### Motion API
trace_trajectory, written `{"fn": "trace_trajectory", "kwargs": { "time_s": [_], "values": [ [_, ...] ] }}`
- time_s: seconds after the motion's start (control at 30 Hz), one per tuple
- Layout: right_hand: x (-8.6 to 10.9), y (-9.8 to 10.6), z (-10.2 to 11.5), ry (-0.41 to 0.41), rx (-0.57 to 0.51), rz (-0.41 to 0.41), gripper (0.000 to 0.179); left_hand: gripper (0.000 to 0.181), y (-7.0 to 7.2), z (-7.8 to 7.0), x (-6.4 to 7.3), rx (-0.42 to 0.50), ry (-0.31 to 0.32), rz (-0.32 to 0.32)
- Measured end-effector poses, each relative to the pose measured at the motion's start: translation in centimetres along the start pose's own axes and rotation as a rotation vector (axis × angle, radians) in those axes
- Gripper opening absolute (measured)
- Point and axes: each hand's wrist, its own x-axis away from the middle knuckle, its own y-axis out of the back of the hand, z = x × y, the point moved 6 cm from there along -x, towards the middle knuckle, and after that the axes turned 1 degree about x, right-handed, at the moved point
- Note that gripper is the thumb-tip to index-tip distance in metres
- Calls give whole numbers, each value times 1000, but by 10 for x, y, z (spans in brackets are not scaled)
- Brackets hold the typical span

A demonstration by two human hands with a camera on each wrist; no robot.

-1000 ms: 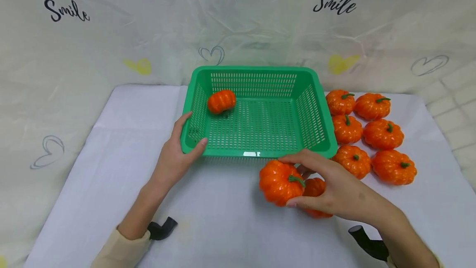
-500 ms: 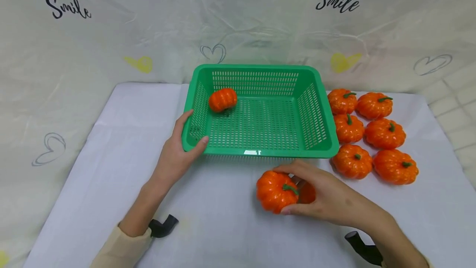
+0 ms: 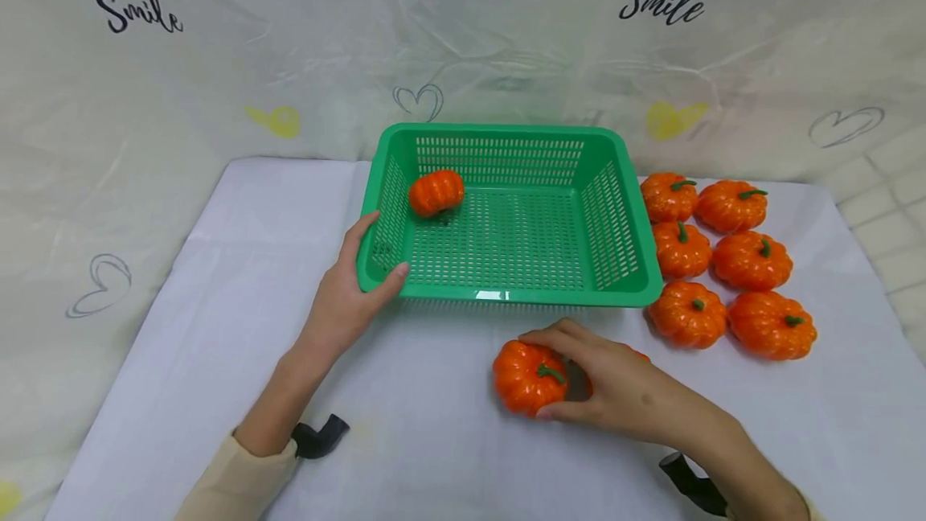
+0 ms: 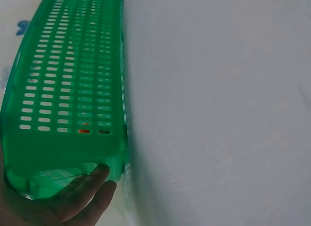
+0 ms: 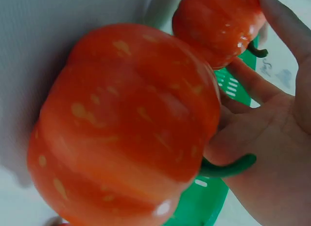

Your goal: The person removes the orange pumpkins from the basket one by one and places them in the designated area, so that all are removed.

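My left hand (image 3: 342,300) holds the near left corner of a green plastic basket (image 3: 448,291), thumb over the rim; in the left wrist view its fingers (image 4: 85,194) lie against the basket's end. One orange pumpkin (image 3: 437,192) lies on its side in the basket's left part. In front of the basket, my right hand (image 3: 625,388) grips a small pumpkin (image 3: 526,380) with a green stem, between thumb and fingers, at the tabletop. A second pumpkin (image 5: 131,124) sits beneath that palm, large in the right wrist view but mostly hidden in the head view.
Several orange pumpkins (image 3: 752,260) stand in two columns right of the basket, the nearer column close against its side. White cloth (image 3: 239,264) covers the table. A patterned sheet (image 3: 506,38) hangs behind it.
My right hand has moved left and toward me with the pumpkin, bringing it lower, to the table. The left hand has kept its hold on the basket. The head view has shifted slightly.
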Motion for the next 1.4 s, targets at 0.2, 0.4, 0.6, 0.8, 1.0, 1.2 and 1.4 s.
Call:
{"fn": "trace_trajectory", "kwargs": {
  "time_s": [0.2, 0.4, 0.6, 0.8, 1.0, 1.2, 1.4],
  "values": [
    [-3, -4, 1, 5, 52, -1, 65, 80, 1, -2, -1, -2, -11, -4],
    [-6, -9, 2, 13, 54, 19, 70, 81, 0, -1, 1, 6, 0, -1],
    [-7, -10, 6, 29, 67, 5, 72, 81, -1, 1, 2, 4, -3, -3],
    [-7, -8, 7, 40, 80, -11, 76, 81, -1, 0, 1, 0, -11, -5],
    [-4, 3, 11, 39, 19, -47, 64, 80, -1, 0, 1, 3, -4, 4],
    [-3, 18, 17, 95, -91, -104, 40, 81, -1, 1, 2, -4, 4, 3],
    [-6, 32, 25, 203, -114, -229, 34, 80, -2, 1, 1, -2, 3, 2]
  ]
}}
